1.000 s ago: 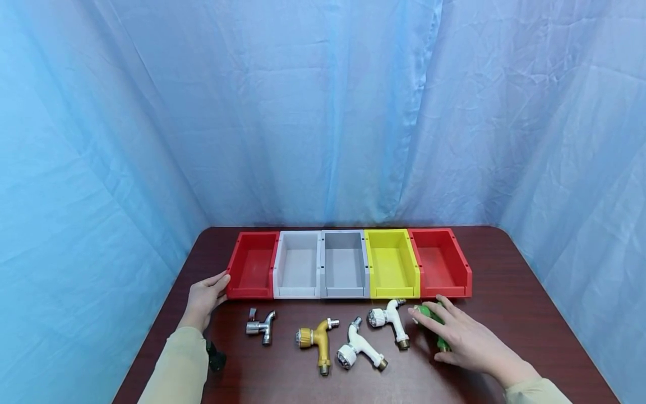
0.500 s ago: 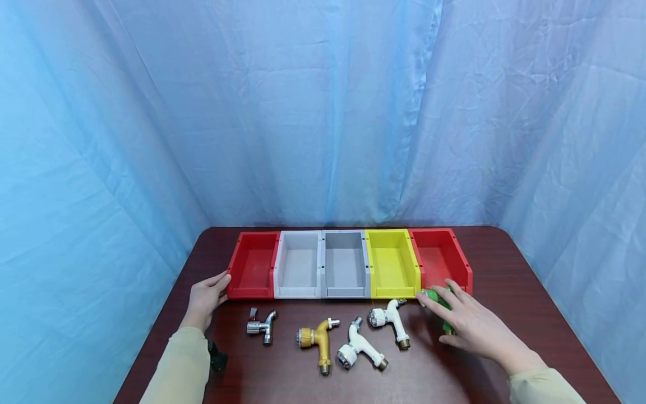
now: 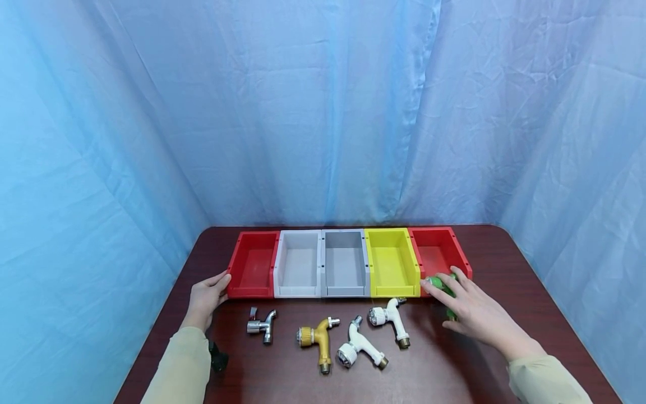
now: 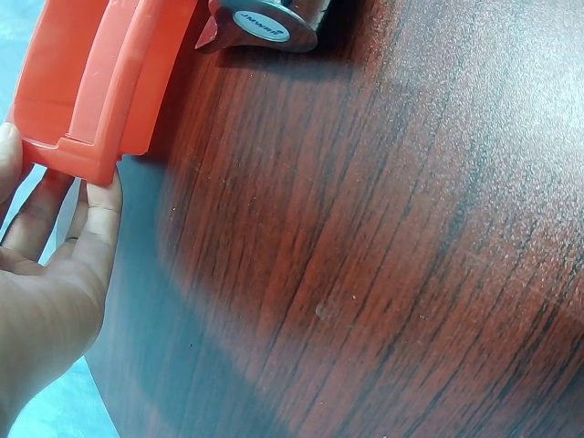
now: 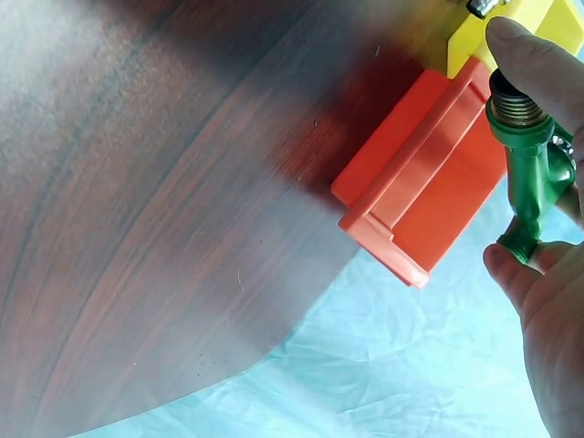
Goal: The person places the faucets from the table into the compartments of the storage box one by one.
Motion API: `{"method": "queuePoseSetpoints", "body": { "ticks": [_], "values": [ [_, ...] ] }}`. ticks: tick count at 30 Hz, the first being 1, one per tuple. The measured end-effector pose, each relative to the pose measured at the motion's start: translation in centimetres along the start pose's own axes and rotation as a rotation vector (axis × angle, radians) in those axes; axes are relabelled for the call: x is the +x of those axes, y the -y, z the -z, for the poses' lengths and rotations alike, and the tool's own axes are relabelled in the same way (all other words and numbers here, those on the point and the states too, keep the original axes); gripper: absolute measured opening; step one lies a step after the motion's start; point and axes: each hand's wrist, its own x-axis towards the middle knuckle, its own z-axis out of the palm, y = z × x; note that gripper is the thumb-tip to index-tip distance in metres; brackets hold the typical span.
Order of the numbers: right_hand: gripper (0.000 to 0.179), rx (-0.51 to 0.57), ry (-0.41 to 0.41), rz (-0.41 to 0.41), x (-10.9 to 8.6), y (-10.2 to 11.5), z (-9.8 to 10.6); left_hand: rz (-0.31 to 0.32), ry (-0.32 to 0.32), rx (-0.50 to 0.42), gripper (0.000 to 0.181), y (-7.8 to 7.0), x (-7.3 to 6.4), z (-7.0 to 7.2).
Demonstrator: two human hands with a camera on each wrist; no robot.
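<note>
My right hand (image 3: 476, 311) grips a green faucet (image 5: 534, 169) by its body and holds it up at the front of the right-hand red bin (image 3: 436, 252). In the right wrist view the faucet's threaded end points up near the thumb, and fingers wrap its far side. At the other end of the row, my left hand (image 3: 204, 300) pinches the front left corner of the left-hand red bin (image 4: 109, 82), thumb on one side and fingers beneath. Nearest to that hand on the table lies a chrome faucet (image 3: 262, 326) with a red-marked lever.
Between the red bins stand a white bin (image 3: 299, 292), a grey bin (image 3: 345, 292) and a yellow bin (image 3: 395, 292). In front lie a gold faucet (image 3: 322, 342), one white faucet (image 3: 365, 345) and another white faucet (image 3: 396, 322). Blue curtains (image 3: 313, 112) surround the table (image 3: 393, 387).
My right hand has lifted the green faucet off the table and carried it forward and slightly right to the right-hand red bin's front. The left hand stays at its bin corner.
</note>
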Motion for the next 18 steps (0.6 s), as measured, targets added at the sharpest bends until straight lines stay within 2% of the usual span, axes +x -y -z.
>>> {"method": "queuePoseSetpoints", "body": {
  "ticks": [11, 18],
  "values": [
    [0.112, -0.036, -0.041, 0.011, 0.9, -2.2, 0.3, 0.001, -0.008, -0.01, 0.058, 0.1, -0.1, 0.0],
    [0.112, -0.041, -0.034, 0.0, 1.6, -3.7, 0.3, -0.008, -0.002, -0.005, 0.058, 0.1, 0.0, 0.0]
  ]
}}
